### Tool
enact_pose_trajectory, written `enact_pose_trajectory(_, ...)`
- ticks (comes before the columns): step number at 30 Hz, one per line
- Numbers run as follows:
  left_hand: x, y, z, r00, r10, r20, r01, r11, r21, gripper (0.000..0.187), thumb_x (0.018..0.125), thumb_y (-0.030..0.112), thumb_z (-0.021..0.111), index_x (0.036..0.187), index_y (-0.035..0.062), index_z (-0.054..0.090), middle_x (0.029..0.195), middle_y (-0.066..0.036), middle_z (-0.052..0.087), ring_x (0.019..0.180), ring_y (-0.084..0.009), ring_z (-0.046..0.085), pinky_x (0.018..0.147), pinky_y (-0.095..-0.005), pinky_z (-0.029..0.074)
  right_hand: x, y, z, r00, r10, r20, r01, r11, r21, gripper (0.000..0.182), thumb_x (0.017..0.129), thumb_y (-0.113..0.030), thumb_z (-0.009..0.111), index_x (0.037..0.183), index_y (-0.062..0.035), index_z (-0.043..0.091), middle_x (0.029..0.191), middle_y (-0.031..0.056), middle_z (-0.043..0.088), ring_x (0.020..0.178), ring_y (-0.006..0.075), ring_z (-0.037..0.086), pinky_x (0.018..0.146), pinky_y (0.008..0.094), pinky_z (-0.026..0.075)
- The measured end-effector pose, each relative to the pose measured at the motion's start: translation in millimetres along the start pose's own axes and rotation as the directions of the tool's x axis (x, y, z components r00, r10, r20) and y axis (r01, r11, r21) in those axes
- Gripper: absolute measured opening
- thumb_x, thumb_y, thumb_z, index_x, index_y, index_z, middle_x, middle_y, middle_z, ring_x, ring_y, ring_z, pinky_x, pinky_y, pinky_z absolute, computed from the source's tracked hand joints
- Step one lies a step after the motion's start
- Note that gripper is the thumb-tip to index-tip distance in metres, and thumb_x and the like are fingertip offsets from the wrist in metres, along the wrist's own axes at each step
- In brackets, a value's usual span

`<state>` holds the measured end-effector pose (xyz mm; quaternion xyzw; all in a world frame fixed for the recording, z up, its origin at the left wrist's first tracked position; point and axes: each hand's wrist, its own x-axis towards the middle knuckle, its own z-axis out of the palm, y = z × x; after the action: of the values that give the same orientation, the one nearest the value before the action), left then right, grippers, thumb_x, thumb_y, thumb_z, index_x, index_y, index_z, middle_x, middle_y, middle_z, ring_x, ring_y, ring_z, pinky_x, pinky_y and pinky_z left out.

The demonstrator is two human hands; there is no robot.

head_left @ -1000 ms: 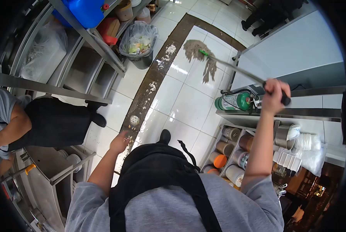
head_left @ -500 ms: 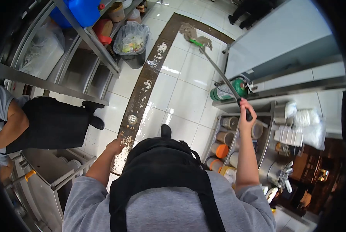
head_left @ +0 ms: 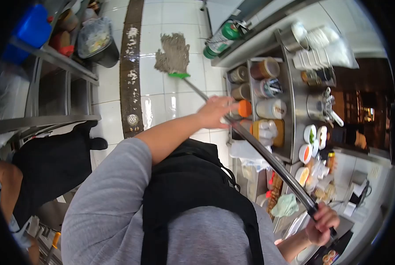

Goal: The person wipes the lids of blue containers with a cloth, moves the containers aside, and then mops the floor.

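Observation:
A mop with a grey string head and a green clamp rests on the wet white tiles. Its long metal handle slants down across the view to the lower right. Near that end, my right hand is wrapped round the handle's black grip. My left hand lies over the middle of the handle, its fingers stretched out and apart; whether the palm presses on it is hidden.
At right stands a metal shelf with jars and containers; a green gas cylinder is beyond it. A dark floor channel runs left of the mop, beside a lined bin. Another person in a black apron is at left.
My left hand has come from beside my body onto the mop handle. The mop head has been drawn closer, and my right hand has moved down and back with the grip. My view has turned right.

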<state>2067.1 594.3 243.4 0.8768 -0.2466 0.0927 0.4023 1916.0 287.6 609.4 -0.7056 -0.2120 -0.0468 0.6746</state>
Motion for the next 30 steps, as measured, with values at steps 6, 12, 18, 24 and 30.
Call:
enact_pose_trajectory(6, 6.5, 126.8, 102.5, 0.642, 0.363, 0.676, 0.112, 0.827, -0.551, 0.03, 0.083, 0.021, 0.068, 0.111, 0.0128, 0.063, 0.091, -0.009, 0.066, 0.085, -0.0276, 0.063, 0.073, -0.0398, 0.048, -12.6, -95.9, -12.3, 0.983, 0.107, -0.15, -0.092, 0.99, 0.103, 0.032, 0.076, -0.02, 0.077, 0.062, -0.0154, 0.048, 0.054, -0.0053, 0.053, 0.049, 0.0068, 0.049, 0.066, 0.0243, 0.037)
enact_pose_trajectory(12, 23.0, 158.4, 147.1, 0.605, 0.428, 0.671, -0.007, 0.846, -0.533, 0.022, 0.079, 0.033, 0.065, 0.086, 0.0118, 0.062, 0.078, -0.009, 0.066, 0.079, -0.0307, 0.063, 0.069, -0.0416, 0.047, 28.2, -71.0, 56.8, 0.893, -0.24, -0.381, 0.207, 0.97, -0.125, 0.032, 0.09, -0.037, 0.063, 0.078, -0.0116, 0.046, 0.064, -0.0001, 0.041, 0.055, 0.0149, 0.041, 0.062, 0.0305, 0.036)
enact_pose_trajectory(18, 32.9, 102.7, 161.2, 0.812, 0.28, 0.512, -0.088, 0.926, -0.367, 0.014, 0.071, 0.024, 0.065, 0.081, 0.0142, 0.064, 0.077, -0.009, 0.063, 0.08, -0.0312, 0.063, 0.069, -0.0427, 0.049, 16.0, -63.6, 57.5, 0.911, -0.057, 0.408, 0.104, 0.99, -0.094, 0.026, 0.087, -0.026, 0.066, 0.073, -0.0108, 0.051, 0.061, 0.0015, 0.055, 0.058, 0.0169, 0.056, 0.057, 0.0351, 0.048)
enact_pose_trajectory(24, 38.1, 11.6, 104.2, 0.942, 0.051, 0.332, 0.027, 0.974, -0.227, 0.019, 0.067, 0.015, 0.07, 0.086, 0.0148, 0.066, 0.087, -0.007, 0.064, 0.086, -0.0308, 0.062, 0.073, -0.0411, 0.05, -29.9, 4.8, 39.8, 0.963, -0.147, 0.224, 0.138, 0.989, 0.054, 0.029, 0.073, -0.022, 0.079, 0.061, -0.0141, 0.055, 0.06, -0.0021, 0.055, 0.055, 0.0124, 0.053, 0.087, 0.0373, 0.043)
enact_pose_trajectory(30, 52.1, -51.4, 67.2, 0.961, -0.028, 0.275, 0.013, 0.998, 0.055, 0.014, 0.068, 0.014, 0.069, 0.081, 0.0148, 0.066, 0.086, -0.007, 0.064, 0.089, -0.029, 0.061, 0.077, -0.0404, 0.051, -59.5, 31.3, 43.2, 0.997, 0.042, -0.072, -0.046, 0.997, -0.06, 0.017, 0.069, -0.012, 0.074, 0.064, -0.0097, 0.059, 0.06, 0.0034, 0.057, 0.066, 0.0219, 0.06, 0.098, 0.0511, 0.04)
